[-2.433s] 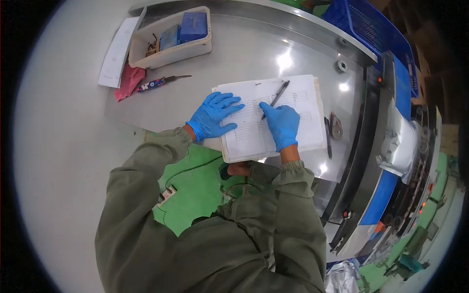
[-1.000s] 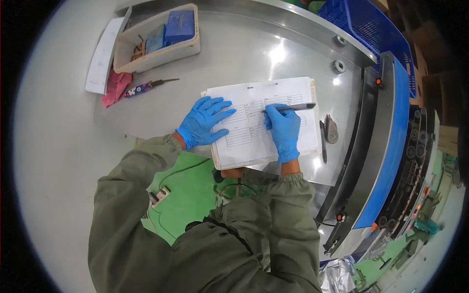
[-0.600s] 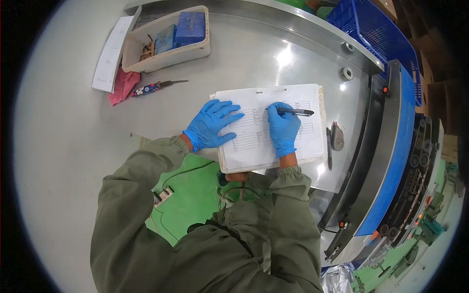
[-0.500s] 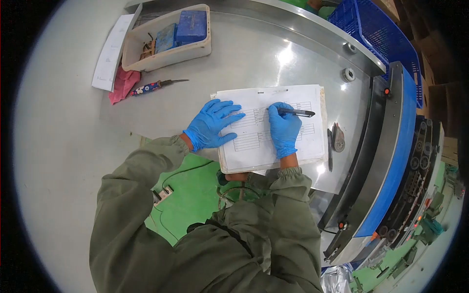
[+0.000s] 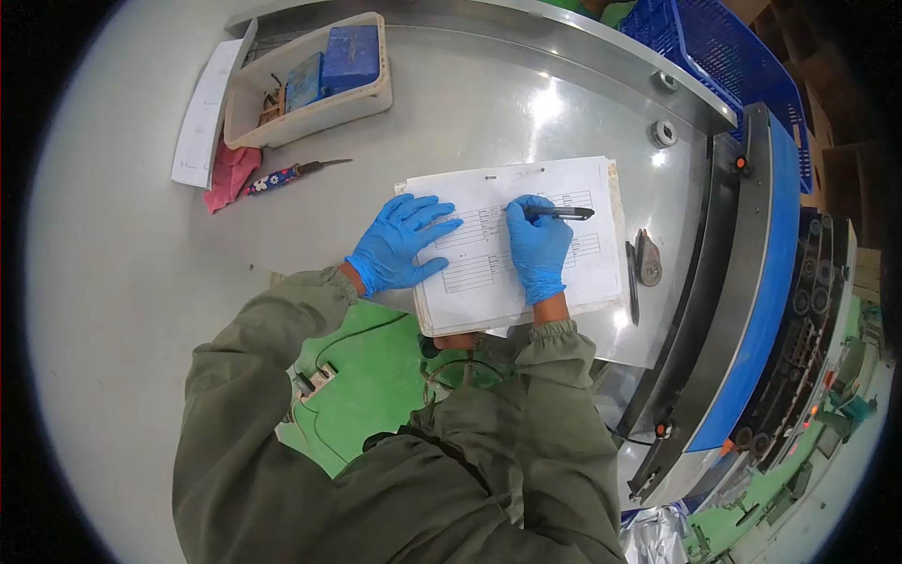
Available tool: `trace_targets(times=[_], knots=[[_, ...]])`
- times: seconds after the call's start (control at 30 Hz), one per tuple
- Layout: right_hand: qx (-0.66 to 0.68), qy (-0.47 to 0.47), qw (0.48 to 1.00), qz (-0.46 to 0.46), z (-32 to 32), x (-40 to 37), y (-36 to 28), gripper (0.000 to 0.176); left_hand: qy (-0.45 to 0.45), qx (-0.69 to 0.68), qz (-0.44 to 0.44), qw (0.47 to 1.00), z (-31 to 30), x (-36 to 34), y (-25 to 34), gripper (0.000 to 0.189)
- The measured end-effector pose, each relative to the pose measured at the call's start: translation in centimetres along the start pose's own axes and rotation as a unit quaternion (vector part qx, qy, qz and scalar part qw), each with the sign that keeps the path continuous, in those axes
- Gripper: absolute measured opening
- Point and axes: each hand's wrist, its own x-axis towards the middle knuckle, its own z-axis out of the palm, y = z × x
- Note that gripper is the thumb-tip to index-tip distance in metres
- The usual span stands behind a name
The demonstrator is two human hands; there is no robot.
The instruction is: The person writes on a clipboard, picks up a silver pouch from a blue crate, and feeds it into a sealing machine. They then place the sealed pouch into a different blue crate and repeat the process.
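Note:
A stack of printed forms (image 5: 470,287) with ruled tables lies on the metal table at its near edge. My left hand (image 5: 398,246), in a blue glove, rests flat on the left side of the sheets with its fingers spread. In my right hand (image 5: 540,249), also gloved in blue, a black pen (image 5: 568,213) is gripped; the hand sits on the paper, right of the middle. The pen's tip is partly hidden by the fingers. Right of the forms lie a second dark pen (image 5: 632,282) and a small grey, rounded tool (image 5: 648,258).
At the back left stands a white bin (image 5: 315,122) with blue boxes. Beside it are a pink cloth (image 5: 228,177), a knife with a flowered handle (image 5: 272,181) and white papers (image 5: 205,122). A blue-topped conveyor (image 5: 766,273) borders the right; behind it is a blue crate (image 5: 723,56).
The whole view has shifted slightly, moving the table and its contents a little left and up. My left hand stays on the sheets, and my right hand still holds the pen at nearly the same spot.

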Motion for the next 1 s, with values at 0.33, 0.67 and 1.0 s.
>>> trace_targets(times=[0.33,0.67,1.0], knots=[[0.021,0.027,0.999,-0.023,0.1,0.0,-0.5,0.031,0.004,-0.008,-0.003,1.000,-0.1,0.0,0.0,0.054],[-0.287,0.052,0.922,-0.254,5.6,0.4,6.8,0.013,0.049,0.010,0.080,0.996,0.8,-0.5,0.4,0.052],[0.102,0.047,0.992,-0.057,-0.1,-0.1,0.8,0.015,-0.038,0.108,0.072,0.991,-4.5,2.0,6.7,0.048]])
